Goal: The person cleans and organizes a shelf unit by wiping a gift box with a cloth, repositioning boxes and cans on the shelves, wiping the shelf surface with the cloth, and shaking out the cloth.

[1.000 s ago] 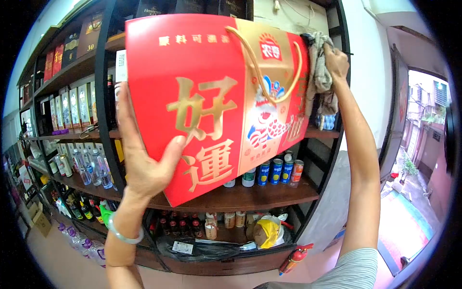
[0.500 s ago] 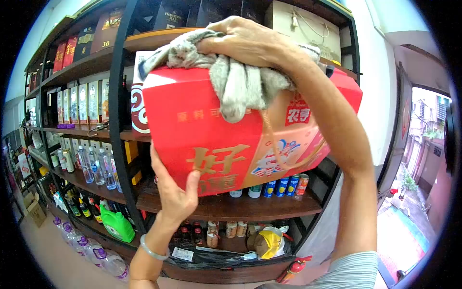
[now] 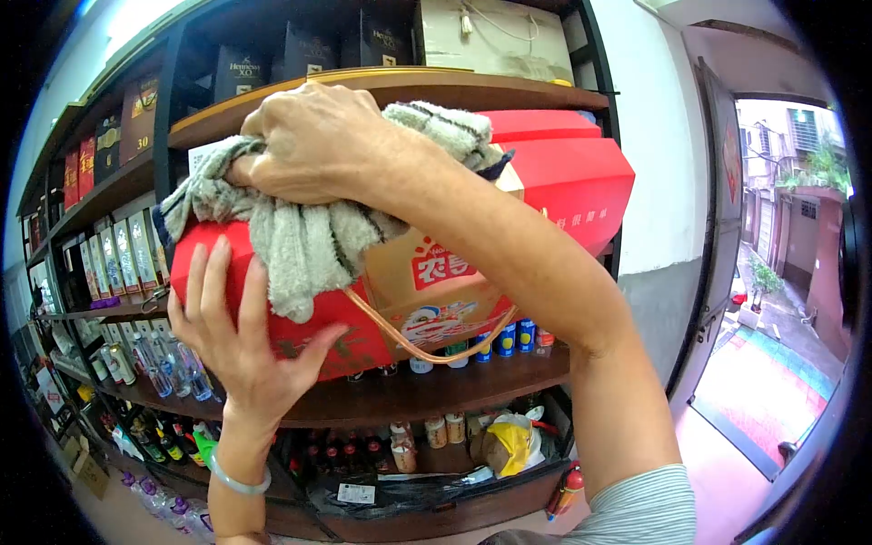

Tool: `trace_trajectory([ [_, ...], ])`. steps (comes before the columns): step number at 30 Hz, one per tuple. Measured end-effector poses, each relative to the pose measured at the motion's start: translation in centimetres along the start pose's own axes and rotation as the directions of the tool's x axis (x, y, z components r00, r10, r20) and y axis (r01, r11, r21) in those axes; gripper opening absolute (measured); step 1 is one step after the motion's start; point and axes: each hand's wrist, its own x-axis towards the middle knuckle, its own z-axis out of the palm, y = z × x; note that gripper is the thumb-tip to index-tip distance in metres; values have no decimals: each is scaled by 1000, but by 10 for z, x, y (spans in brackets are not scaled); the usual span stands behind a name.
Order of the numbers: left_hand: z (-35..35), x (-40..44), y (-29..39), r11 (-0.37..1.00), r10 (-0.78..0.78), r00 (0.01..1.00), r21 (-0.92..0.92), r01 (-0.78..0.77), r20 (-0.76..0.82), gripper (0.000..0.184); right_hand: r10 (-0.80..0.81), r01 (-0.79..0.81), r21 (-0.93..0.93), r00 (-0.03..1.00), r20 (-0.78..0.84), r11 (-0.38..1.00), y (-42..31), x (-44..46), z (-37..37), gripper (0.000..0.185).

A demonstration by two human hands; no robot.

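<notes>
A large red gift box (image 3: 568,186) with gold lettering and a tan panel is tilted in front of the shelves. My right hand (image 3: 318,141) grips a grey-white striped cloth (image 3: 304,250) against the box's upper left; part of the cloth trails over the top. Against the lower left of the front face lies my left hand (image 3: 250,354), its fingers spread and its thumb out to the side. A bracelet (image 3: 238,477) circles that wrist. The box's orange cord handle (image 3: 436,357) loops down across the front. My right forearm hides part of the front.
Behind the box, a dark wooden shelf unit (image 3: 436,395) holds cans, bottles and boxed liquor. A pale box (image 3: 509,45) stands on the upper shelf. A fire extinguisher (image 3: 568,490) is low at right, near an open doorway (image 3: 772,300). Plastic bottles stand on the floor at left.
My right hand and the cloth have moved left and down over the box. The left hand has shifted from gripping the box's left edge to lying spread on its front. The view has turned right.
</notes>
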Motion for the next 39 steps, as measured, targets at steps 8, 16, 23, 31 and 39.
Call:
trace_trajectory([
  [8,30,41,10,948,-290,946,90,304,-149,97,22,-8,-254,998,51,967,33,19,-9,44],
  [16,48,49,-4,926,-279,959,250,282,-49,86,-143,205,-781,978,149,590,183,-90,-118,19],
  [23,64,52,-9,926,-250,964,269,265,-89,79,330,-533,-363,807,-490,764,226,-203,-139,29],
  [31,80,64,-25,925,-180,978,319,204,-106,71,627,-648,72,695,-351,758,170,-299,-45,43],
  [39,109,71,-63,876,-143,987,473,91,77,59,863,-844,-266,500,-75,466,146,-373,-25,44],
])
